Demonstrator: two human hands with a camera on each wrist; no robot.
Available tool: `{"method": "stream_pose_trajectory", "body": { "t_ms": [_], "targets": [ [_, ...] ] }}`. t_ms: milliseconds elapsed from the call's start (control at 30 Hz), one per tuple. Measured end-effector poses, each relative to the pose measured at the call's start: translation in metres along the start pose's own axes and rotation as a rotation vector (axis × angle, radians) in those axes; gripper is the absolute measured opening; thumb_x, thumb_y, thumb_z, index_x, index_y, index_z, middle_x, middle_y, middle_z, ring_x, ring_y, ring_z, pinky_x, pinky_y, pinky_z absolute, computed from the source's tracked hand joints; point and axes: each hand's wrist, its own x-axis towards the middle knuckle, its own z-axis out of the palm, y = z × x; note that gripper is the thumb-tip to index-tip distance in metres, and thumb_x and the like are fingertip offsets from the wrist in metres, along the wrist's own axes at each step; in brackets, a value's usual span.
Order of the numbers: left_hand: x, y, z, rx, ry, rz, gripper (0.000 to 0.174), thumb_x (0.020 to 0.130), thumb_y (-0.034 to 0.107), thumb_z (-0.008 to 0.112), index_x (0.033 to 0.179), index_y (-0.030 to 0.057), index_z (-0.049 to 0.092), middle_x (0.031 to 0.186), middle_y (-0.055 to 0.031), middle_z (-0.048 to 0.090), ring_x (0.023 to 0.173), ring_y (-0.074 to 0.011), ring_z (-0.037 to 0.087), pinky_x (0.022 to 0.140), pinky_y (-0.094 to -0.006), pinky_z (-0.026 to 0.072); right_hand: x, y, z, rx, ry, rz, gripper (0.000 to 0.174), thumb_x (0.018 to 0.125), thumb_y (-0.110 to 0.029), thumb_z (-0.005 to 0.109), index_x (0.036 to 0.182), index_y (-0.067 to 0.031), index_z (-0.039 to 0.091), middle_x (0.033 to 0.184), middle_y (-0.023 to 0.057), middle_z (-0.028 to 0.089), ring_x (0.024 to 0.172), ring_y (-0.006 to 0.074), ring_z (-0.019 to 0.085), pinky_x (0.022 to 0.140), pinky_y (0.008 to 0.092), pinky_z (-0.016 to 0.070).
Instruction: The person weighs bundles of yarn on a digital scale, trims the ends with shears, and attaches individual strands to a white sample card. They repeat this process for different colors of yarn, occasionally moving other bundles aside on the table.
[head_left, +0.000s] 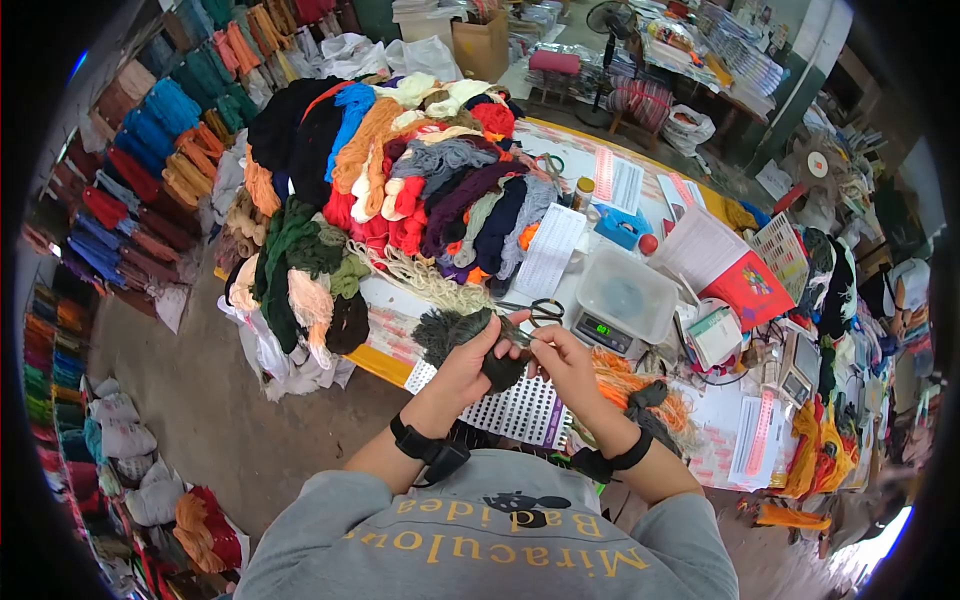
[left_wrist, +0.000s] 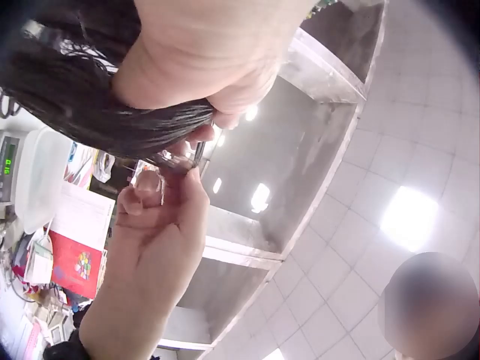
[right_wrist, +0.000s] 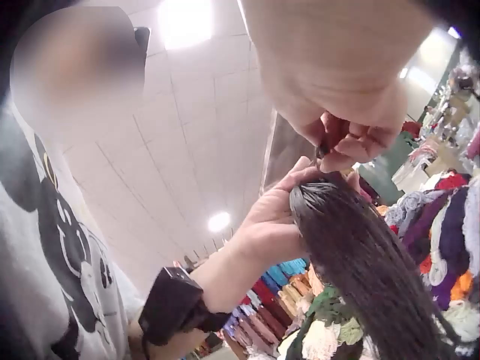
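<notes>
A dark grey-green skein of yarn (head_left: 435,335) lies in my left hand (head_left: 462,368), which grips it close to one end. In the right wrist view the skein (right_wrist: 360,262) hangs down from that grip as a thick bundle of strands. My right hand (head_left: 568,368) meets the left at the gathered end. Its thumb and fingertips pinch thin dark strands there, as the left wrist view shows of the right hand (left_wrist: 161,225). Black-handled scissors (head_left: 546,312) lie on the table just beyond the hands.
A scale (head_left: 602,333) bearing a clear plastic tub (head_left: 627,290) stands right of the scissors. A large heap of coloured yarn (head_left: 420,170) covers the table's left side. Below the hands lies a dotted sheet (head_left: 515,415), with orange yarn (head_left: 625,380) to its right.
</notes>
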Motion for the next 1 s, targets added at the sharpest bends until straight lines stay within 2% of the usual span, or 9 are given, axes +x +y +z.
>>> {"method": "stream_pose_trajectory", "body": {
  "t_ms": [67, 200, 300, 367, 433, 600, 667, 767, 1000],
  "targets": [
    [0.004, -0.001, -0.004, 0.044, -0.008, 0.019, 0.053, 0.093, 0.036, 0.045, 0.129, -0.0014, 0.039, 0.068, 0.0034, 0.042, 0.063, -0.0075, 0.043, 0.070, -0.0244, 0.0414, -0.003, -0.014, -0.002, 0.374, -0.009, 0.257, 0.015, 0.091, -0.018, 0.049, 0.091, -0.0034, 0.054, 0.070, 0.0015, 0.055, 0.047, 0.0067, 0.048, 0.045, 0.0178, 0.0360],
    [0.010, 0.004, 0.002, 0.154, -0.003, -0.005, 0.052, 0.092, 0.034, 0.048, 0.129, -0.0013, 0.039, 0.068, 0.0030, 0.042, 0.059, -0.0066, 0.040, 0.061, -0.0227, 0.0399, -0.008, -0.007, -0.017, 0.282, -0.273, 0.356, 0.018, 0.091, -0.021, 0.051, 0.088, -0.0041, 0.055, 0.064, 0.0000, 0.053, 0.048, 0.0054, 0.048, 0.044, 0.0187, 0.0348],
    [0.011, 0.009, -0.007, 0.279, -0.060, -0.230, 0.043, 0.092, 0.029, 0.050, 0.122, -0.0020, 0.046, 0.063, 0.0028, 0.041, 0.053, -0.0052, 0.037, 0.049, -0.0207, 0.0333, -0.014, 0.011, -0.035, 0.188, -0.244, 0.261, 0.017, 0.091, -0.020, 0.052, 0.086, -0.0042, 0.055, 0.063, -0.0003, 0.053, 0.051, 0.0051, 0.049, 0.045, 0.0187, 0.0345],
    [0.009, 0.020, -0.018, 0.439, -0.216, -0.500, 0.032, 0.092, 0.025, 0.051, 0.110, -0.0019, 0.054, 0.057, 0.0042, 0.038, 0.046, -0.0034, 0.032, 0.042, -0.0199, 0.0246, -0.018, 0.010, -0.056, 0.378, -0.033, 0.309, 0.014, 0.090, -0.018, 0.053, 0.088, -0.0046, 0.056, 0.071, 0.0015, 0.057, 0.055, 0.0071, 0.051, 0.048, 0.0201, 0.0386],
    [0.010, 0.033, -0.044, 0.239, -0.136, -0.450, 0.021, 0.091, 0.021, 0.051, 0.094, 0.0005, 0.056, 0.053, 0.0081, 0.031, 0.043, -0.0018, 0.027, 0.039, -0.0189, 0.0196, -0.026, 0.017, -0.088, 0.650, 0.225, 0.271, 0.013, 0.090, -0.018, 0.053, 0.088, -0.0050, 0.056, 0.077, 0.0029, 0.058, 0.058, 0.0090, 0.054, 0.050, 0.0210, 0.0414],
    [0.011, 0.110, -0.128, -0.250, 0.039, -0.083, 0.015, 0.094, 0.015, 0.043, 0.091, 0.0034, 0.052, 0.054, 0.0060, 0.031, 0.042, -0.0044, 0.027, 0.036, -0.0193, 0.0235, -0.085, 0.104, -0.228, 1.116, 0.636, 0.140, 0.011, 0.089, -0.017, 0.055, 0.091, -0.0062, 0.057, 0.085, 0.0073, 0.062, 0.065, 0.0111, 0.059, 0.052, 0.0182, 0.0440],
    [0.007, 0.133, -0.141, -0.191, 0.208, 0.010, 0.015, 0.094, 0.015, 0.042, 0.091, 0.0035, 0.052, 0.054, 0.0060, 0.031, 0.042, -0.0044, 0.026, 0.037, -0.0195, 0.0223, -0.102, 0.113, -0.255, 1.038, 1.086, 0.229, 0.010, 0.090, -0.016, 0.054, 0.091, -0.0060, 0.056, 0.084, 0.0078, 0.063, 0.064, 0.0106, 0.059, 0.054, 0.0188, 0.0475],
    [0.010, 0.161, -0.148, -0.131, 0.363, 0.119, 0.015, 0.094, 0.014, 0.043, 0.091, 0.0032, 0.052, 0.054, 0.0063, 0.030, 0.041, -0.0043, 0.026, 0.037, -0.0195, 0.0216, -0.144, 0.134, -0.302, 1.055, 1.030, 0.172, 0.009, 0.090, -0.014, 0.053, 0.089, -0.0051, 0.055, 0.080, 0.0070, 0.063, 0.063, 0.0101, 0.058, 0.055, 0.0186, 0.0497],
    [0.014, 0.219, -0.159, -0.187, 0.407, 0.358, 0.014, 0.094, 0.012, 0.044, 0.089, 0.0026, 0.053, 0.052, 0.0061, 0.030, 0.041, -0.0050, 0.027, 0.036, -0.0197, 0.0219, -0.252, 0.182, -0.419, 0.746, 1.232, 0.012, 0.014, 0.091, -0.015, 0.053, 0.084, -0.0029, 0.054, 0.067, 0.0024, 0.055, 0.053, 0.0080, 0.049, 0.044, 0.0154, 0.0412]
  ]
}}
